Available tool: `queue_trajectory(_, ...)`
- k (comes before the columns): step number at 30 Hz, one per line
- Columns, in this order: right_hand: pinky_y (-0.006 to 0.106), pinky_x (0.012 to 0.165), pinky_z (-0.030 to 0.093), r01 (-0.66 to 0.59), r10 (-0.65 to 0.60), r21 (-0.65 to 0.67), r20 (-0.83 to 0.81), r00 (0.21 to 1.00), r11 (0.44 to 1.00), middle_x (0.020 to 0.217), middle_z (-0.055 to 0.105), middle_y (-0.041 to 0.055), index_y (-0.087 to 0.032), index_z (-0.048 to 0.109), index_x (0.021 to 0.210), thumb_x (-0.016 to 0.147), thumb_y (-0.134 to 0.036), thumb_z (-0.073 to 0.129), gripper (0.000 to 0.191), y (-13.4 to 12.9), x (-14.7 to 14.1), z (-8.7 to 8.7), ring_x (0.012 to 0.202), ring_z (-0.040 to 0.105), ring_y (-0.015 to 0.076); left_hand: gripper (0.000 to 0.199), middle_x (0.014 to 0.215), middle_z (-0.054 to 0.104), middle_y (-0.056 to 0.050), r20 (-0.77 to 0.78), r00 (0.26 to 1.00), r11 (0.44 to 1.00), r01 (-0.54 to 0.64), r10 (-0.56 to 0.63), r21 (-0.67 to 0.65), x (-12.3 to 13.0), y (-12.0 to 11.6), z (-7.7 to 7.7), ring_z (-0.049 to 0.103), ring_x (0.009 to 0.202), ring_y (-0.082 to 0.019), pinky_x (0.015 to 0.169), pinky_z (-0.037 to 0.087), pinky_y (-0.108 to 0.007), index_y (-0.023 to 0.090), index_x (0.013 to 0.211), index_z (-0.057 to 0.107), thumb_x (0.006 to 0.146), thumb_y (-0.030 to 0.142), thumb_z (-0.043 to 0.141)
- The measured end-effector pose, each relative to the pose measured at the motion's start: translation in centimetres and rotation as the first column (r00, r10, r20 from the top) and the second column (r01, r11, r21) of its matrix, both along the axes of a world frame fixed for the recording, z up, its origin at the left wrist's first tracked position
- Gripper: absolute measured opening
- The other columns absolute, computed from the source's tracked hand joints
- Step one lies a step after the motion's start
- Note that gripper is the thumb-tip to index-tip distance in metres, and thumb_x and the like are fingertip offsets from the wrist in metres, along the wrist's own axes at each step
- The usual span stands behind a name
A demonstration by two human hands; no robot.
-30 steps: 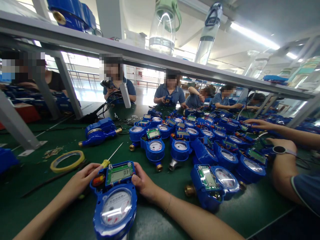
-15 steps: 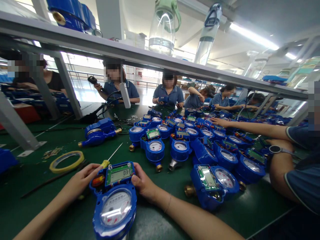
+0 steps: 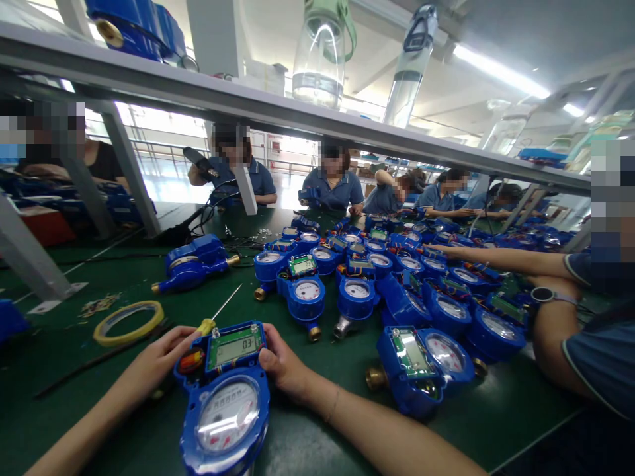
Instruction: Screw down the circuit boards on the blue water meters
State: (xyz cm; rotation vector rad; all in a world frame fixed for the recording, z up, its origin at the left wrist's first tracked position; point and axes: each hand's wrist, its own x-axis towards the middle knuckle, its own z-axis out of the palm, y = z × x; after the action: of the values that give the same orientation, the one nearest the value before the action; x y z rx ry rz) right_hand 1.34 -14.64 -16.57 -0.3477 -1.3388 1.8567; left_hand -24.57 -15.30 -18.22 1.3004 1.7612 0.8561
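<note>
A blue water meter [image 3: 225, 410] with an open electronics box lies before me, its round dial towards me. Its green circuit board [image 3: 235, 346] carries a small display reading about 03. My left hand [image 3: 166, 354] is closed at the box's upper left side, beside orange and red parts in a recess. A screwdriver [image 3: 207, 325] with a yellow handle runs under the left fingers, its shaft pointing away; I cannot tell whether they grip it. My right hand [image 3: 285, 363] is closed around the box's right side, thumb on the rim, other fingers hidden behind.
Several water meters [image 3: 357, 291] crowd the green table to the right, one [image 3: 421, 370] close to my right forearm. A closed meter [image 3: 194, 261] and yellow tape [image 3: 127, 324] are at left. A co-worker's arm [image 3: 496, 256] reaches in from the right. A shelf [image 3: 278, 112] crosses above.
The view has shifted slightly. Both my hands stay on the water meter in the same grip. Across the table, a person's raised hand-held device has turned and moved right.
</note>
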Motion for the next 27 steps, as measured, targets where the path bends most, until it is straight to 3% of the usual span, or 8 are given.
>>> queue_trajectory(5, 0.043, 0.108, 0.032, 0.013, -0.013, -0.005, 0.015, 1.000, 1.000, 0.123, 0.056, 0.0111, -0.019, 0.046, 0.124, 0.071, -0.063, 0.074, 0.075, -0.1, 0.0, 0.4, 0.119, 0.052, 0.0274, 0.065, 0.113, 0.067, -0.008, 0.023, 1.000, 1.000, 0.011, -0.011, -0.008, 0.0, -0.1, 0.3, 0.063, 0.104, -0.029, 0.090, 0.050, -0.040, 0.022, 0.114, 0.050, 0.075, 0.074, 0.042)
queue_trajectory(9, 0.043, 0.109, 0.031, -0.010, 0.010, -0.006, 0.010, 1.000, 1.000, 0.129, 0.052, 0.0111, -0.020, 0.043, 0.127, 0.075, -0.061, 0.072, 0.072, -0.2, 0.1, 0.5, 0.123, 0.049, 0.0274, 0.060, 0.108, 0.069, -0.006, 0.056, 0.997, 0.998, 0.049, -0.051, 0.036, 0.3, -0.3, 1.0, 0.064, 0.103, -0.025, 0.091, 0.050, -0.035, 0.021, 0.109, 0.054, 0.076, 0.070, 0.048)
queue_trajectory(15, 0.047, 0.108, 0.031, -0.066, 0.066, -0.018, 0.007, 0.998, 0.998, 0.132, 0.051, 0.0136, -0.022, 0.038, 0.130, 0.076, -0.064, 0.069, 0.076, 0.3, -0.1, -0.3, 0.124, 0.048, 0.0310, 0.060, 0.090, 0.071, -0.004, 0.041, 0.999, 0.994, 0.006, -0.011, 0.109, 0.8, 0.0, 1.2, 0.066, 0.093, -0.025, 0.082, 0.053, -0.033, 0.019, 0.096, 0.061, 0.070, 0.073, 0.051)
queue_trajectory(19, 0.049, 0.107, 0.032, -0.005, 0.011, -0.087, 0.066, 0.998, 0.996, 0.129, 0.054, 0.0128, -0.024, 0.037, 0.134, 0.074, -0.065, 0.070, 0.079, 0.2, -0.1, -0.5, 0.121, 0.051, 0.0323, 0.058, 0.087, 0.071, -0.004, 0.036, 0.999, 0.992, -0.001, -0.004, 0.128, 0.9, -0.2, 1.5, 0.066, 0.088, -0.024, 0.078, 0.052, -0.032, 0.019, 0.095, 0.062, 0.071, 0.070, 0.051)
queue_trajectory(27, 0.050, 0.106, 0.032, 0.015, -0.005, -0.102, 0.093, 0.996, 0.995, 0.125, 0.056, 0.0134, -0.023, 0.040, 0.133, 0.070, -0.068, 0.071, 0.083, 0.1, 0.1, -0.3, 0.123, 0.050, 0.0335, 0.057, 0.090, 0.070, -0.005, 0.040, 0.999, 0.994, 0.012, -0.017, 0.113, 0.7, -0.1, 1.2, 0.065, 0.088, -0.022, 0.078, 0.051, -0.030, 0.019, 0.098, 0.062, 0.073, 0.069, 0.050)
